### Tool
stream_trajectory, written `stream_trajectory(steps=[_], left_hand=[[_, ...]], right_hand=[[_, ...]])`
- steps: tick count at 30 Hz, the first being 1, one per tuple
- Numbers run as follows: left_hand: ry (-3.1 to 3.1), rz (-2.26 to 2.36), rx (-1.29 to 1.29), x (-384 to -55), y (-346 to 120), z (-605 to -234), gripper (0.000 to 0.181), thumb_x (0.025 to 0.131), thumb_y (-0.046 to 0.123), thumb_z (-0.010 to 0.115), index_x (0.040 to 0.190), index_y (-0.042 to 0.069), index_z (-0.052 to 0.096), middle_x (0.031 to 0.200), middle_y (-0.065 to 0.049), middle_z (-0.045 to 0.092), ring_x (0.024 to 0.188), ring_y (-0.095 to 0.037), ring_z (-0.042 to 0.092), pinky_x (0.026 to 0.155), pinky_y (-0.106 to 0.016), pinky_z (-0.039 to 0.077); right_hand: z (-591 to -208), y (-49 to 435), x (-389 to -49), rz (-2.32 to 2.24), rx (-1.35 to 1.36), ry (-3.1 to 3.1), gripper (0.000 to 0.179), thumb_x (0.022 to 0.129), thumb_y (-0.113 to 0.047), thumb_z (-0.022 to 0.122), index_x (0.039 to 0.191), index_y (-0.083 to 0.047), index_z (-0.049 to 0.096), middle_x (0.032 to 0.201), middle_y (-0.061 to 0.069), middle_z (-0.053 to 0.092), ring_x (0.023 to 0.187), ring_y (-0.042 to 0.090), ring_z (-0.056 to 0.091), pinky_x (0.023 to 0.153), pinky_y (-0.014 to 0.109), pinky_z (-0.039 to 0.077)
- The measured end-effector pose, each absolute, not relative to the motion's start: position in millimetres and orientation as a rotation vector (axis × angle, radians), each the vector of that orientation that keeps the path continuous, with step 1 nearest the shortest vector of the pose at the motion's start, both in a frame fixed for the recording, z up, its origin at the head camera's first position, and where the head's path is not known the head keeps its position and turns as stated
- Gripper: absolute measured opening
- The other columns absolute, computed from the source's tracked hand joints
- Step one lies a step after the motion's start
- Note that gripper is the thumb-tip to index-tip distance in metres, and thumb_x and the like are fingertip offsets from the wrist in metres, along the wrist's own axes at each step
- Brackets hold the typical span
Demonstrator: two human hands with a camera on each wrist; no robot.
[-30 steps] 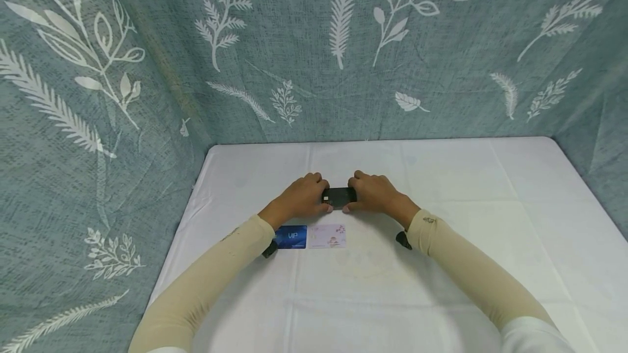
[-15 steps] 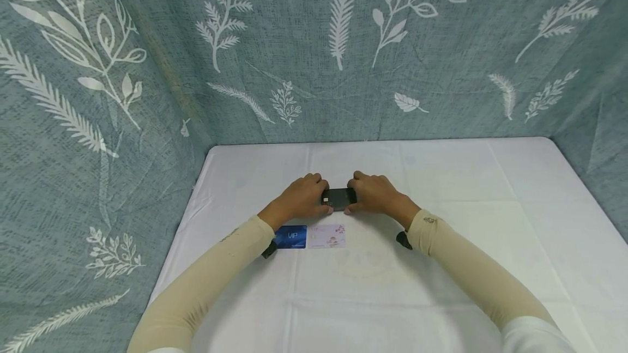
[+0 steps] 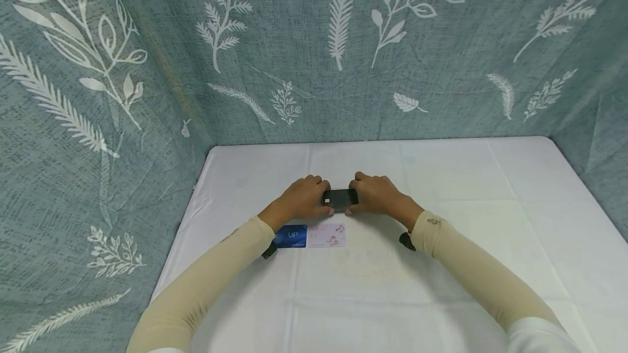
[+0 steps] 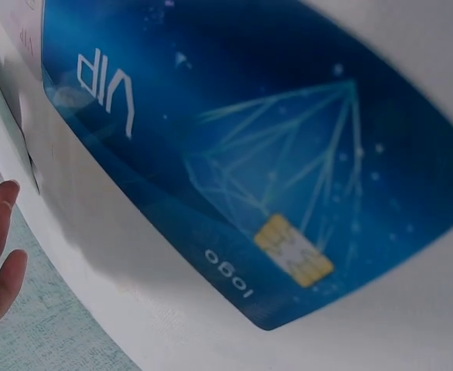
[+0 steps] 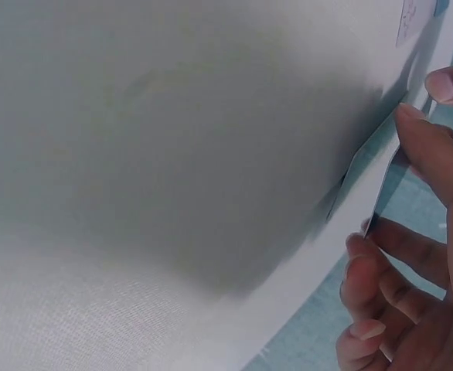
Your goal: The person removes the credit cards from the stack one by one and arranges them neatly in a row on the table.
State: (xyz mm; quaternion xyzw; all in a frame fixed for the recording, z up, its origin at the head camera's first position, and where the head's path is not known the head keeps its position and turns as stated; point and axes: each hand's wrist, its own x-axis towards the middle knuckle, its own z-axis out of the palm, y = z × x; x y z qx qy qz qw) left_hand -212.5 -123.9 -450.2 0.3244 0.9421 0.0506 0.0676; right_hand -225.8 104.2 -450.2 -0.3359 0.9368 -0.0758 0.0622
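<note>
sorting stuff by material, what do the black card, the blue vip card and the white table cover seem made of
Black card: probably plastic, judging by its thin, crisp-edged form; finish unclear.
Blue VIP card: likely plastic, perhaps coated paper; its smooth printed face looks glossy.
White table cover: likely fabric, seemingly matte; fold creases and fine weave show.

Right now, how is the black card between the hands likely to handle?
The black card is probably stiff, looking flat with the left hand and right hand holding its ends. It is likely light, as it looks thin, and might slip, its dark face looking smooth.
</note>
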Motion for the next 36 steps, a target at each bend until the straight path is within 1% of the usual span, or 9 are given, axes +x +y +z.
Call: stream_trajectory(steps=[13, 18, 27, 36], left_hand=[[2.837, 0.169, 1.005, -207, -123, -448, 0.056, 0.089, 0.050, 0.073, 0.122, 0.006, 0.064, 0.103, -0.007, 0.064, 0.085, -0.017, 0.056, 0.078, -0.036, 0.051], [2.830, 0.174, 0.989, -204, -122, -447, 0.057, 0.088, 0.049, 0.074, 0.124, 0.006, 0.063, 0.107, -0.007, 0.064, 0.088, -0.018, 0.057, 0.081, -0.036, 0.051], [2.847, 0.178, 1.020, -201, -121, -448, 0.057, 0.087, 0.047, 0.076, 0.125, 0.006, 0.063, 0.109, -0.009, 0.065, 0.088, -0.019, 0.056, 0.079, -0.037, 0.051], [2.845, 0.188, 1.027, -197, -118, -449, 0.058, 0.087, 0.048, 0.075, 0.126, 0.006, 0.063, 0.109, -0.008, 0.064, 0.090, -0.019, 0.057, 0.080, -0.037, 0.051]], right_hand=[[-450, 108, -222, -0.247, -1.055, 2.837, 0.060, 0.079, -0.053, 0.081, 0.118, -0.008, 0.070, 0.102, 0.006, 0.061, 0.072, 0.016, 0.061, 0.060, 0.035, 0.052], [-449, 109, -220, -0.239, -1.054, 2.843, 0.060, 0.079, -0.054, 0.081, 0.118, -0.009, 0.071, 0.102, 0.005, 0.062, 0.073, 0.016, 0.062, 0.061, 0.035, 0.052], [-451, 113, -218, -0.244, -1.068, 2.851, 0.062, 0.079, -0.055, 0.080, 0.120, -0.009, 0.070, 0.103, 0.006, 0.063, 0.074, 0.016, 0.062, 0.062, 0.034, 0.052], [-448, 117, -213, -0.260, -1.061, 2.842, 0.062, 0.079, -0.054, 0.081, 0.120, -0.008, 0.070, 0.104, 0.006, 0.063, 0.072, 0.014, 0.061, 0.060, 0.032, 0.051]])
